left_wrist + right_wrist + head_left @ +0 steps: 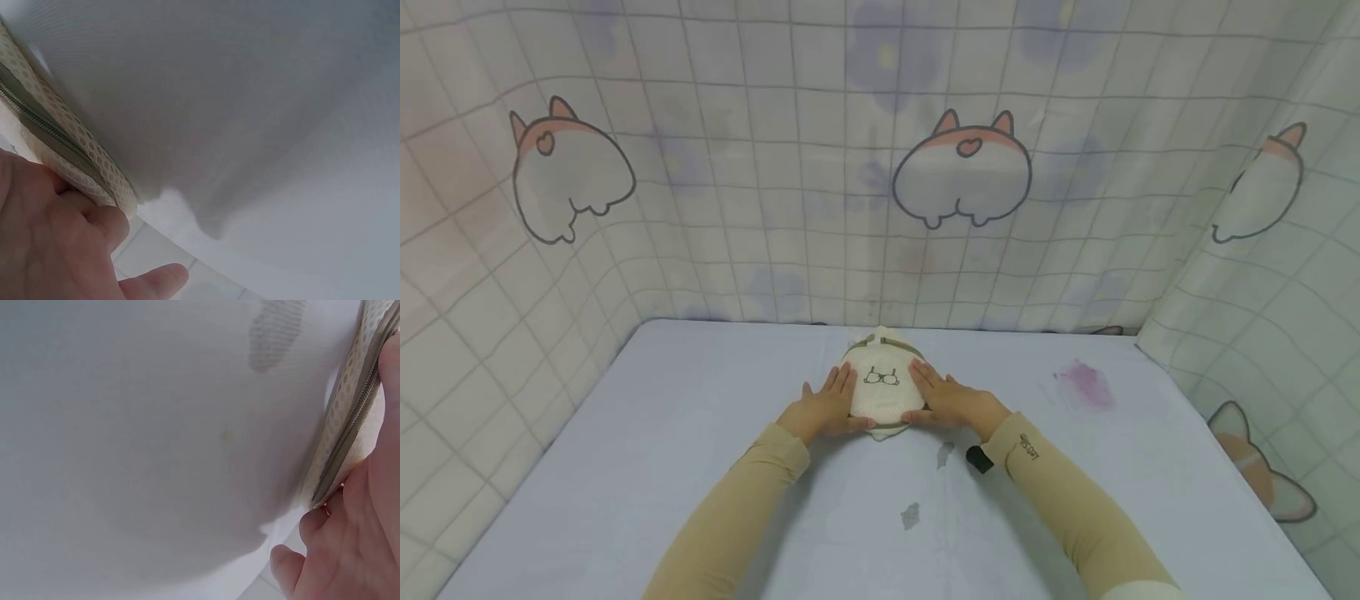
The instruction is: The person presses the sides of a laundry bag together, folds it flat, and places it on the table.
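Note:
A rounded cream mesh zip pouch [883,400] with a small glasses print lies on the white table toward the back. My left hand [826,407] rests against its left side, fingers reaching over the edge and thumb along the near end. On the opposite side, my right hand [953,402] touches the pouch the same way, its thumb at the near right edge. In the left wrist view, a zipper [47,128] runs along the holed mesh edge beside the fingers. The right wrist view shows the zipper [356,412] closed along that side. The palms hide part of the fabric.
Curtains with a grid and animal print [962,179] surround the white table [700,400] at the back and sides. A pink stain [1086,383] marks the right of the tabletop, and grey patches [910,516] lie nearer. Beside the right cuff is a small black object [979,459].

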Demonstrator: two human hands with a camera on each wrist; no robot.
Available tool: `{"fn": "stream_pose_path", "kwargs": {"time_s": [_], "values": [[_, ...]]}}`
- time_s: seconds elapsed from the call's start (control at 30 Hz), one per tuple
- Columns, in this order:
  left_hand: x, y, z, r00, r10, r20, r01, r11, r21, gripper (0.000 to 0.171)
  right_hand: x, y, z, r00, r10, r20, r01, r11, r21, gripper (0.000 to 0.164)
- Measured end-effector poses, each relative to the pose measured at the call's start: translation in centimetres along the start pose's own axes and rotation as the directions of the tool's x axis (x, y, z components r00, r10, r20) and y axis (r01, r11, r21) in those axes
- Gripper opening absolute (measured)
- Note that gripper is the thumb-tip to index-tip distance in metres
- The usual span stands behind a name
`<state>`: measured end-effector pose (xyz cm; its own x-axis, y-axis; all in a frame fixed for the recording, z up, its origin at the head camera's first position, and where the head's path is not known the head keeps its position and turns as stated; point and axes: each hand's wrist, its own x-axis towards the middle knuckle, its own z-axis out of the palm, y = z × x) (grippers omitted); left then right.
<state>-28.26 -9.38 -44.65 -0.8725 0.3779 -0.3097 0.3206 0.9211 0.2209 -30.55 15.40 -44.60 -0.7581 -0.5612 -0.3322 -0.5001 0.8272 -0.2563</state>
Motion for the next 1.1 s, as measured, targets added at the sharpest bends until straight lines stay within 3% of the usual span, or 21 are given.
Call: {"fn": "stream_pose_path", "kwargs": {"time_s": [0.53, 0.77, 1.1], "values": [[0.39, -0.1, 0.05, 1.0, 0.009, -0.008, -0.008, 1.0, 0.025, 0.1, 0.05, 0.1, 0.0, 1.0, 0.018, -0.001, -0.018, 1.0, 0.017, 0.096], [0.18, -0.12, -0.12, 1.0, 0.005, -0.027, -0.006, 0.999, -0.049, 0.102, 0.19, 0.25, -0.19, 1.0, 0.012, -0.015, -0.012, 1.0, 0.005, 0.097], [0.05, -0.3, 0.16, 0.998, 0.021, -0.057, -0.023, 0.999, -0.038, 0.104, -0.23, 0.34, 0.57, 0.996, -0.022, -0.084, 0.022, 1.0, -0.001, 0.097]]}}
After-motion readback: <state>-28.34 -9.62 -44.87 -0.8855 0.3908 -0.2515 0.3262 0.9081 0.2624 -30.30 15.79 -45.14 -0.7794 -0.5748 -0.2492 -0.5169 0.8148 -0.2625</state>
